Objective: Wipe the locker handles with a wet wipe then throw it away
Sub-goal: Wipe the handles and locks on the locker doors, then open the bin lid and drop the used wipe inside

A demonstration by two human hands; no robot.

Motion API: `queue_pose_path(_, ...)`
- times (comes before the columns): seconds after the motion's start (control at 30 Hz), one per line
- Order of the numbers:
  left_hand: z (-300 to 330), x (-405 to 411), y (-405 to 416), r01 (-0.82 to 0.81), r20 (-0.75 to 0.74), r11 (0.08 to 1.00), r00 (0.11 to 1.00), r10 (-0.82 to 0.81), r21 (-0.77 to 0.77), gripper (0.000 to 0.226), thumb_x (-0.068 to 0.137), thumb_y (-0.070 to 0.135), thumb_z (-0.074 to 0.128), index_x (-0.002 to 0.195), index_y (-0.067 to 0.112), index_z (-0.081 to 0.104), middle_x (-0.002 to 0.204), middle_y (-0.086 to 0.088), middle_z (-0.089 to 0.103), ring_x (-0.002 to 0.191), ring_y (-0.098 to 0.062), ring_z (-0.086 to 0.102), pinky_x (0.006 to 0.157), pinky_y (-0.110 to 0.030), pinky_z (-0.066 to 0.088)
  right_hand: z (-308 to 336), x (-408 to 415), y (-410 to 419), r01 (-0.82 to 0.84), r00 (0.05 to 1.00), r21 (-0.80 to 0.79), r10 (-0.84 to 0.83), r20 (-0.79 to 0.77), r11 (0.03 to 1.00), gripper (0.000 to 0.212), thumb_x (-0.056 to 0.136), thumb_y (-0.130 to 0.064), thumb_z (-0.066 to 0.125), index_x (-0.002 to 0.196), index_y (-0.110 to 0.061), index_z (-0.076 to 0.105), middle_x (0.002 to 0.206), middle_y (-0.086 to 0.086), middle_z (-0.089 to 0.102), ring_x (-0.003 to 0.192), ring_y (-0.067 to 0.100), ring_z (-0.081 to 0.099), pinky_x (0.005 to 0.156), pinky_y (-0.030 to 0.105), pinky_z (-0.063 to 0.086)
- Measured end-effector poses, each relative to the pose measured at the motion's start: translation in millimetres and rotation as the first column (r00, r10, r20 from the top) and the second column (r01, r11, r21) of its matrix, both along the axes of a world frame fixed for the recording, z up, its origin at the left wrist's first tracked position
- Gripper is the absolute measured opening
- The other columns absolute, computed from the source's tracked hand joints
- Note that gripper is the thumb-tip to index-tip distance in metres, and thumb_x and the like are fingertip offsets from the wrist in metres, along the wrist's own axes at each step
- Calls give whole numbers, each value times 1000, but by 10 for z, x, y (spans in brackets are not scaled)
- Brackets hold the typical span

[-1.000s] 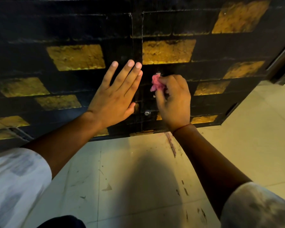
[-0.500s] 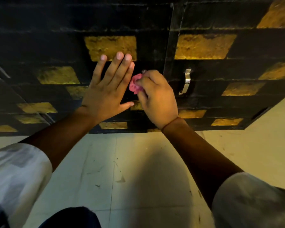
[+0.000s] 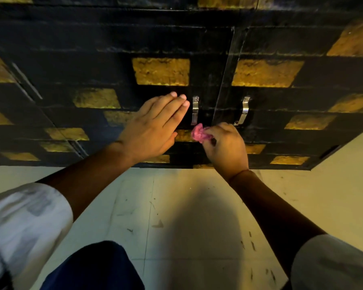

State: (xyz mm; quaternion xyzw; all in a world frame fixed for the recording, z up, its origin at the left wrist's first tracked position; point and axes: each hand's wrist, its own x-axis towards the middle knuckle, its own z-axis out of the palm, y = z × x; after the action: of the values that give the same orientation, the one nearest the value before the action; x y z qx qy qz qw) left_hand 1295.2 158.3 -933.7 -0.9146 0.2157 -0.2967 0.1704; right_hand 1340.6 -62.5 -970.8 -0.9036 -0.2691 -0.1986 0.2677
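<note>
Two silver handles show on the black and gold locker doors [image 3: 161, 38]: the left handle [image 3: 195, 110] and the right handle [image 3: 243, 110], either side of the door seam. My right hand [image 3: 226, 149] pinches a crumpled pink wet wipe [image 3: 199, 133] just below the left handle's lower end. My left hand [image 3: 155, 126] lies flat with straight fingers against the left door, its fingertips beside the left handle.
The pale tiled floor [image 3: 176, 206] with scuff marks stretches below the lockers. Another locker door edge with a thin bar [image 3: 27, 80] stands at the far left. My dark trouser leg [image 3: 92, 266] shows at the bottom.
My right hand with the wipe has come off the left handle and dropped below it, uncovering that handle. The view has shifted, and my left hand stays flat on the door.
</note>
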Motion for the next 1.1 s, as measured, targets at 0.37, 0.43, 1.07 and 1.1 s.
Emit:
queue_pose_path(0.37, 733, -25, -592, -570, -590, 210, 643, -487, -794, 12, 101, 13, 63, 102, 17, 73, 95, -6, 77, 90, -19, 75, 87, -40, 63, 782, -220, -152, -27, 891, 581, 283, -355, 813, 21, 86, -1, 70, 106, -5, 64, 98, 5, 70, 92, 16, 70, 74, 37, 62)
queue_pose_path(0.43, 953, -113, -695, -637, -603, 135, 609, -515, -759, 11, 99, 9, 65, 105, 13, 73, 96, -8, 76, 87, -17, 74, 86, -36, 63, 993, -329, -226, 96, 862, 638, 257, -437, 764, 20, 87, 0, 69, 105, -1, 61, 99, 9, 68, 91, 20, 70, 71, 35, 62)
queue_pose_path(1.07, 4320, -902, -2543, -508, -743, 545, 401, -536, -667, 32, 80, 37, 80, 106, 24, 67, 101, 9, 70, 100, -13, 66, 86, -35, 56, 4683, -1827, -2050, 717, 490, 503, 163, -856, 484, 9, 94, 5, 59, 93, 2, 67, 76, 10, 73, 71, 25, 73, 66, 29, 60)
queue_pose_path(1.1, 4449, -956, -2655, -467, -752, 589, 407, -518, -659, 38, 82, 39, 77, 115, 25, 65, 112, 7, 67, 109, -15, 63, 91, -36, 55, 4808, -1946, -2175, 738, 488, 485, 124, -864, 469, 9, 94, 5, 59, 96, 3, 67, 80, 13, 74, 75, 29, 74, 67, 29, 60)
